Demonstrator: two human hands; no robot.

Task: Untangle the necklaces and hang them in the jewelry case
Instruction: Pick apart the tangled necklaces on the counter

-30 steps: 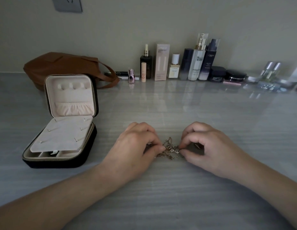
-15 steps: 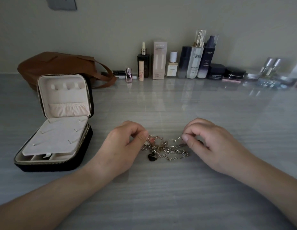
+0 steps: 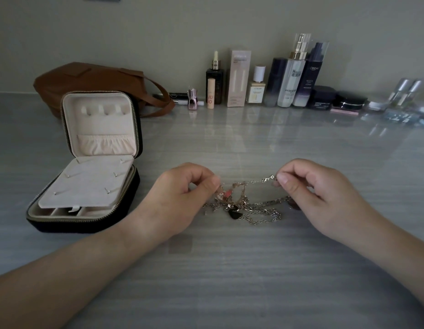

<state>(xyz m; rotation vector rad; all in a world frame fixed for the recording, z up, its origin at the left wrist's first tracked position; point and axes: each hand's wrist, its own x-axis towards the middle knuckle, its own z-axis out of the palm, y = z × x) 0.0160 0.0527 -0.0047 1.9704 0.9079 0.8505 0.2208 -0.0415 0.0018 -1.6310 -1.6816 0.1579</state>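
Observation:
A tangle of thin metal necklaces (image 3: 246, 205) lies on the grey table between my hands, with a dark heart pendant (image 3: 235, 214) and a small pink charm (image 3: 227, 193) in it. My left hand (image 3: 182, 195) pinches the tangle's left side. My right hand (image 3: 313, 193) pinches a chain end with its clasp (image 3: 269, 179), and that chain stretches leftwards into the tangle. The black jewelry case (image 3: 92, 162) stands open at the left, its cream lid upright with hooks and a pocket.
A brown leather bag (image 3: 92, 84) sits behind the case. Several cosmetic bottles, boxes and jars (image 3: 272, 84) line the wall at the back. Bare table lies in front of the hands and to the right of them.
My hands have moved apart, spreading the tangle wider. The heart pendant and pink charm have come into view. My right hand has drawn a chain end out to the right.

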